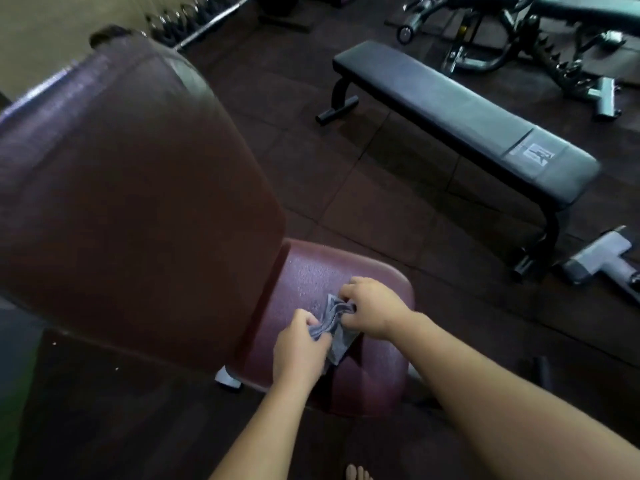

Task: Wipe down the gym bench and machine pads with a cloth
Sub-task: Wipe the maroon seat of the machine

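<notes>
A maroon seat pad [311,271] lies low in the middle, with a large maroon back pad [131,185] rising at its left. A small grey cloth [334,323] is bunched just above the seat pad. My left hand [299,344] grips the cloth's near end with curled fingers. My right hand [370,306] pinches the cloth's far end. Both forearms reach in from the bottom right.
A black flat bench [467,123] stands on the dark rubber floor at the right. An adjustable bench frame [519,36] is behind it. A grey massage gun [602,261] lies on the floor at the right edge. Dumbbells [180,22] line the far wall.
</notes>
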{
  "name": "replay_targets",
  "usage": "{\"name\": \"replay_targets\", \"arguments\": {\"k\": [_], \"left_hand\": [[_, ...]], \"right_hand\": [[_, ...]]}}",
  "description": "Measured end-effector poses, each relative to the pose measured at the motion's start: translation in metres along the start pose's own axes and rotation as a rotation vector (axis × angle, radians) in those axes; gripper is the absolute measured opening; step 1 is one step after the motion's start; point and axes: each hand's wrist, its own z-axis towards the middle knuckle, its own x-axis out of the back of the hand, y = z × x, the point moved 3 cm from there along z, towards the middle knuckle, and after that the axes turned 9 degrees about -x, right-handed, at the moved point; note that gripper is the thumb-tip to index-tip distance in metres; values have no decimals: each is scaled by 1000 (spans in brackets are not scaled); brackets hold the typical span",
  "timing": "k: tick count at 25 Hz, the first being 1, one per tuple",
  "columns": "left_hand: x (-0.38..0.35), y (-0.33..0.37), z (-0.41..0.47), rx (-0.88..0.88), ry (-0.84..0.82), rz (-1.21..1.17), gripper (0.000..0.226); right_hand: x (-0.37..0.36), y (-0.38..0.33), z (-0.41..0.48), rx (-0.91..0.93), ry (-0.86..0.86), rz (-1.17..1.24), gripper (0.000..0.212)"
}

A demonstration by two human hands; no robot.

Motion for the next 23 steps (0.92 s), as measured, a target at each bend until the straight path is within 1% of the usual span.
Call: {"name": "replay_targets", "arguments": {"k": [4,7,8,10,11,12,14,16,18,19,21,23], "left_hand": [[43,37,-12,85,33,-201,19],[65,61,-14,185,29,-377,22],[73,70,-17,209,5,-448,28],[89,89,-23,219,-56,-527,40],[100,101,-27,216,-88,-549,38],[110,112,-31,228,-124,-576,34],[124,127,-33,242,-254,-612,30],[133,138,-35,166,-392,-544,38],[137,143,-30,-5,-488,-376,53],[139,147,-28,-99,-520,-294,55],[144,162,-32,-266,-605,-187,42],[145,179,-42,-396,-675,-104,33]], "right_hand": [[33,-25,-46,-63,144,26,21],[47,-46,-84,-90,195,122,16],[54,-54,-98,-94,213,181,22],[68,-75,-124,-104,230,298,54],[74,-86,-134,-123,248,339,66],[78,-95,-142,-166,276,366,72],[83,-102,-148,-273,371,399,73],[86,-104,-150,-386,419,352,65],[91,-107,-161,-474,486,353,54],[94,-110,-171,-523,511,378,49],[101,-113,-195,-627,564,450,37],[105,-110,-225,-726,635,542,21]]}}
